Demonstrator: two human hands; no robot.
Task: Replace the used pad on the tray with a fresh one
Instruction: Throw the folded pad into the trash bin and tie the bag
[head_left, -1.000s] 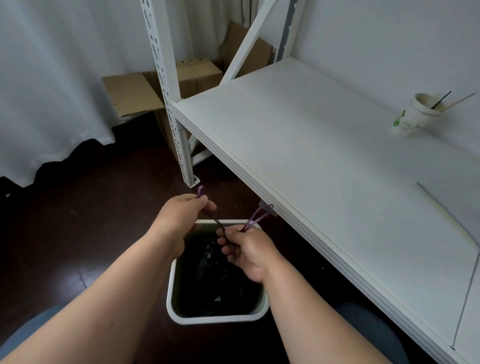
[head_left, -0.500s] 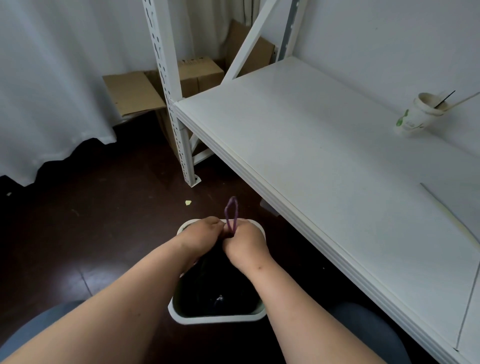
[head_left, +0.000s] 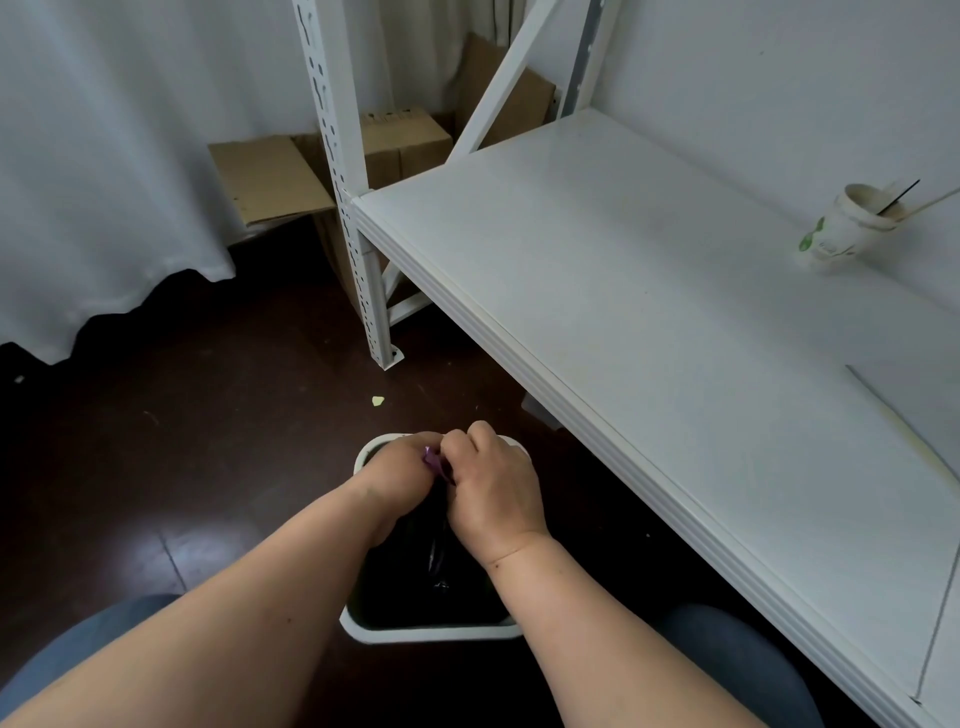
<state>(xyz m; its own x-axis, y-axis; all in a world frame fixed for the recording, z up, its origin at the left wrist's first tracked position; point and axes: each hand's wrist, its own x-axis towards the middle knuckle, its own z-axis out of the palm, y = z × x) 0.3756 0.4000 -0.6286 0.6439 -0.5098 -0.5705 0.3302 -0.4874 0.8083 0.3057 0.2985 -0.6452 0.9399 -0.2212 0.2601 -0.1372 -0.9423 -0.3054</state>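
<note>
Your left hand (head_left: 397, 470) and right hand (head_left: 491, 480) meet over the far rim of the white bin (head_left: 431, 631), each grip pinching the purple drawstring (head_left: 431, 460) of the black bag (head_left: 431, 577) inside it. No pad or tray is in view. A paper cup (head_left: 841, 228) stands on the white shelf (head_left: 649, 322) right of the bin.

So a second ago both hands were apart, pulling the purple drawstring (head_left: 432, 460) out sideways over the bin (head_left: 431, 631). Now the left hand (head_left: 397, 470) and right hand (head_left: 493, 483) are bunched together, and only a scrap of purple shows between them.
</note>
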